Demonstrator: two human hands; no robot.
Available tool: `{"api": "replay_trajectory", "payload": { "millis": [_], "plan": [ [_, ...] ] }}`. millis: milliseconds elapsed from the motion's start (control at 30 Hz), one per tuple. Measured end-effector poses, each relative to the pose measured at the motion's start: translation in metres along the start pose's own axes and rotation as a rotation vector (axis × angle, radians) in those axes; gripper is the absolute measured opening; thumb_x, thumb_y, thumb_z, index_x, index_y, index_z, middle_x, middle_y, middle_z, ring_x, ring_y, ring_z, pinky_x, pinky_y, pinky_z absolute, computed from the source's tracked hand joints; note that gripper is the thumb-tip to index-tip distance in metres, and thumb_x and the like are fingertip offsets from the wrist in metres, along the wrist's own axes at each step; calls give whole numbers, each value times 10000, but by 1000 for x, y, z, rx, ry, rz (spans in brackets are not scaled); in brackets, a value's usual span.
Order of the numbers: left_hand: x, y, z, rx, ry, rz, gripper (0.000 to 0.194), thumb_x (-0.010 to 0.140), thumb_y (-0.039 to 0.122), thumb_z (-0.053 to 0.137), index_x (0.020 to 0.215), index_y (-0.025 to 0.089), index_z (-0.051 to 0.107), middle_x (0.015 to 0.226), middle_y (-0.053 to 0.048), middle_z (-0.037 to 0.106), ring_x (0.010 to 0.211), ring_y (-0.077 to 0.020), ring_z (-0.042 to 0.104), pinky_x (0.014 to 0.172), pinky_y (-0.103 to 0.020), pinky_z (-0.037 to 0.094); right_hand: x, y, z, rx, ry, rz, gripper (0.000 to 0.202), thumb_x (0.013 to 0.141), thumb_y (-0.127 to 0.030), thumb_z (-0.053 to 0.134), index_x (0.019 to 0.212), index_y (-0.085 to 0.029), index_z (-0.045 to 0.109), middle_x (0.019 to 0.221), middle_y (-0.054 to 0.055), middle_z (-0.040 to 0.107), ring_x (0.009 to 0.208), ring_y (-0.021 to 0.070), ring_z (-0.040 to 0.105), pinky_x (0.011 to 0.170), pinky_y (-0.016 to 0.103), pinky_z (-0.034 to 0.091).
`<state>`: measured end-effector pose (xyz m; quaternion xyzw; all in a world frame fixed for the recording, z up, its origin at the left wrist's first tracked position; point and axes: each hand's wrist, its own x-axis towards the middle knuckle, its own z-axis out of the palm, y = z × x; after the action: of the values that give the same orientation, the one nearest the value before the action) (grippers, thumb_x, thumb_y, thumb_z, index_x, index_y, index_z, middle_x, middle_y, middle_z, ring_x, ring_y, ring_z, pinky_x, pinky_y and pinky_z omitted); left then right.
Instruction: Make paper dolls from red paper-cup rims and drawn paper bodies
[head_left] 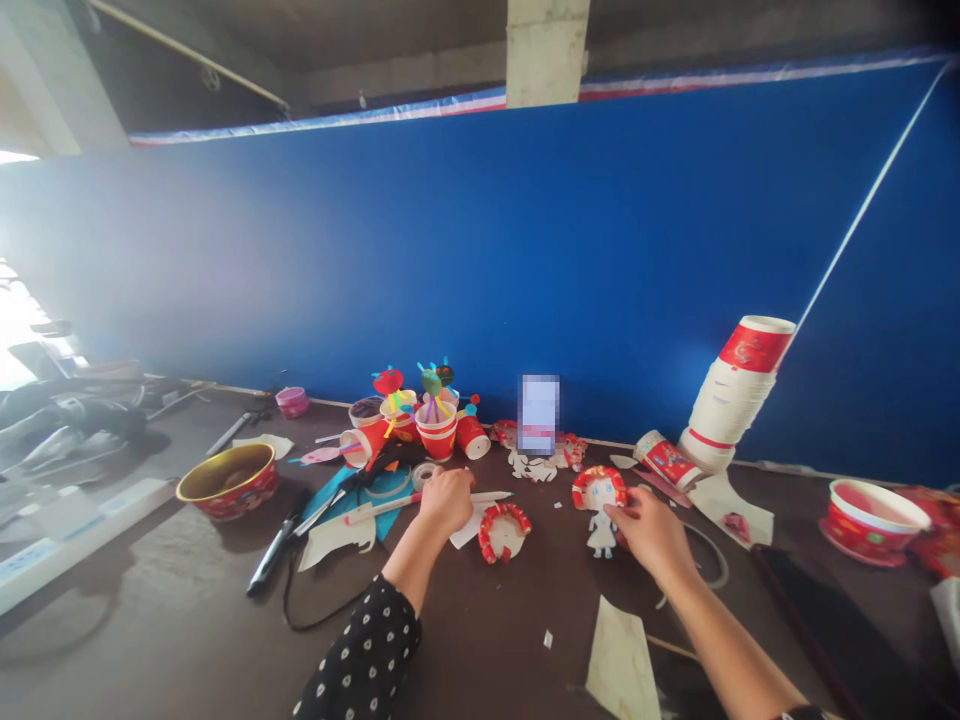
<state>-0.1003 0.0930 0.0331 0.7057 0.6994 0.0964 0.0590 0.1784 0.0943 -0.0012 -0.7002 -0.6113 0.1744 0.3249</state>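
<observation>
My right hand [654,530] pinches a small paper doll [602,530] by its side, with thumb and fingers closed on it. The doll has a white dress and a red ring-shaped headpiece [598,476] around its face. My left hand [448,500] is closed low over the table, beside a roll of tape [424,474]. What its fingers grip is hidden. A pink-and-white marker [375,508] shows left of that hand, and a pen tip [495,495] shows on its right. Between my hands lies a curled red paper-cup ring [504,533] with a cream centre.
Behind my hands stand red paper cups [436,437] with colourful figures, and a phone-like screen [538,415]. A tall cup stack [731,395] leans at right. Left are a gold-lined bowl [229,482], a black marker [274,550] and a power strip [82,535]. Paper scraps [621,660] lie in front.
</observation>
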Motion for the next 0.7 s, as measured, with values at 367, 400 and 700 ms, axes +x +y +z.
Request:
{"api": "replay_trajectory", "payload": {
  "millis": [367,400,700],
  "plan": [
    [1,0,-1,-2,47,-65,232,690,117,464,865,146,613,865,-115,631,866,-241,561,704,-293,405,-16,-31,-9,-367,216,-385,173,783,-276,441,893,-226,565,917,33,604,863,190,542,729,268,380],
    [1,1,-1,-3,47,-73,226,689,117,468,861,144,612,860,-116,631,859,-241,565,699,-291,407,-14,-36,-8,-364,196,-397,169,792,-285,429,849,-218,573,868,32,614,843,189,543,737,270,373],
    [0,3,-2,-19,62,-94,152,688,146,520,808,146,613,830,-103,636,869,-244,569,701,-278,406,37,-56,3,-349,38,-218,192,769,-313,463,875,-216,590,895,48,644,845,195,565,664,254,366]
  ]
}}
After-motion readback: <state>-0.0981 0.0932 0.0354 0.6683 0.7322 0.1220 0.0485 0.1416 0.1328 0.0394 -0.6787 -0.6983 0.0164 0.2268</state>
